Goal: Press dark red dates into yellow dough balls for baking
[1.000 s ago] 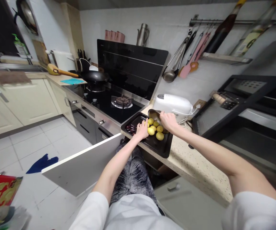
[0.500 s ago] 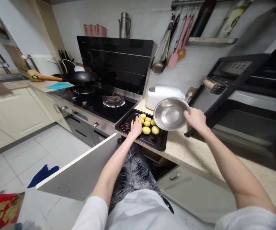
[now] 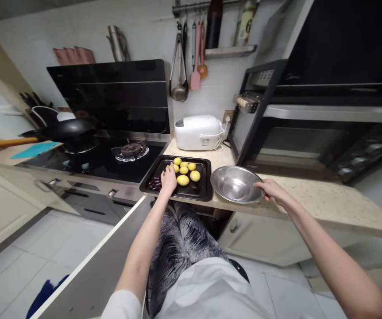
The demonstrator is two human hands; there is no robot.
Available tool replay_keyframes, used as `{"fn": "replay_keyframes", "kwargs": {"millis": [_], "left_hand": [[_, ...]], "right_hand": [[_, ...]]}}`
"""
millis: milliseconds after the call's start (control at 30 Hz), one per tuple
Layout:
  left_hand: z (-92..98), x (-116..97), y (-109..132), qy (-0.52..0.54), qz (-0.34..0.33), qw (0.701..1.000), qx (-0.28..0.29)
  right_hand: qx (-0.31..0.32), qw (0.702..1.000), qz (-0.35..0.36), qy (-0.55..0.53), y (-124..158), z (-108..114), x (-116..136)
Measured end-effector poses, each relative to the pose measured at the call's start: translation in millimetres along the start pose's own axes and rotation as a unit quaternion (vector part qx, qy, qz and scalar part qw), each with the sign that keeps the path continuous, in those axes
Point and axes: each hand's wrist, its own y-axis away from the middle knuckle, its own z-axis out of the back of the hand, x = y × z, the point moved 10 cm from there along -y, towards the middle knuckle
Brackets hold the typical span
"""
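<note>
A black baking tray (image 3: pixel 200 191) lies on the speckled counter beside the hob. It holds several small yellow potatoes (image 3: pixel 183 180) and some dark purple ones (image 3: pixel 153 183). My left hand (image 3: pixel 168 179) rests in the tray, fingers spread beside the yellow potatoes. An empty steel bowl (image 3: pixel 236 183) sits on the counter just right of the tray. My right hand (image 3: pixel 271 189) grips the bowl's right rim.
A white rice cooker (image 3: pixel 198 132) stands behind the tray. A black oven (image 3: pixel 313 115) fills the right side. The gas hob (image 3: pixel 129 150) and a black wok (image 3: pixel 73 130) lie to the left. An open white cabinet door (image 3: pixel 87 270) juts out below the counter. Utensils (image 3: pixel 187 66) hang on the wall.
My right hand tipped the bowl over the tray, then lifted it away to the right and set it on the counter. My left hand stayed in the tray.
</note>
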Motion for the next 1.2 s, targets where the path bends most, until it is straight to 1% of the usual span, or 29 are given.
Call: {"fn": "replay_keyframes", "kwargs": {"millis": [100,167,267,367,433,533,600,667,700,767,833,867,933,1000,1067,1133,1200], "left_hand": [[6.8,-2.7,0.4,0.008,-0.010,1.000,-0.023],[12.8,-6.5,0.9,0.017,-0.024,0.999,-0.041],[22.8,-14.6,1.1,0.035,-0.054,0.996,-0.062],[31.6,-26.9,1.9,0.058,-0.099,0.991,-0.065],[36.2,-37.2,5.1,0.072,-0.137,0.986,-0.058],[40.4,-49.0,16.4,0.084,-0.179,0.979,-0.041],[40.8,-51.4,27.1,0.086,-0.191,0.977,-0.030],[39.7,-49.2,37.8,0.083,-0.189,0.978,-0.021],[38.8,-46.6,42.2,0.082,-0.183,0.980,-0.017],[36.6,-40.3,48.5,0.084,-0.167,0.982,-0.008],[35.6,-35.1,51.3,0.094,-0.151,0.984,0.000],[36.1,-33.8,51.8,0.101,-0.146,0.984,0.000],[40.0,-35.4,53.4,0.119,-0.139,0.983,-0.007],[47.4,-43.6,59.0,0.137,-0.139,0.980,-0.028],[58.2,-57.4,71.6,0.186,-0.141,0.970,-0.060],[68.7,-74.0,91.4,0.299,-0.145,0.940,-0.083],[69.8,-97.1,114.4,0.392,-0.153,0.906,-0.049]], "right_hand": [[0.026,0.999,-0.042,-0.019,2.0,-9.6,-13.4],[0.037,0.997,-0.058,-0.032,4.1,-14.8,-17.2],[0.047,0.995,-0.068,-0.049,8.0,-21.0,-18.9],[0.050,0.994,-0.071,-0.066,11.3,-26.7,-20.0],[0.045,0.993,-0.072,-0.080,12.3,-29.0,-22.0],[0.024,0.992,-0.066,-0.104,12.5,-27.1,-26.3],[0.000,0.992,-0.051,-0.118,13.6,-21.3,-29.4],[-0.033,0.991,-0.030,-0.130,18.4,-13.5,-32.8],[-0.058,0.989,-0.016,-0.135,23.2,-8.7,-34.0],[-0.128,0.981,0.026,-0.143,40.1,2.4,-32.7],[-0.218,0.961,0.091,-0.141,69.0,13.2,-24.3],[-0.252,0.951,0.118,-0.132,85.5,14.2,-19.1],[-0.283,0.941,0.155,-0.096,116.1,6.5,-7.1],[-0.297,0.935,0.187,-0.048,141.7,-7.1,6.9],[-0.285,0.927,0.242,-0.022,159.7,-25.0,24.0],[-0.258,0.912,0.318,-0.025,172.8,-42.2,42.8],[-0.212,0.898,0.385,-0.025,180.6,-58.0,59.7]]}}
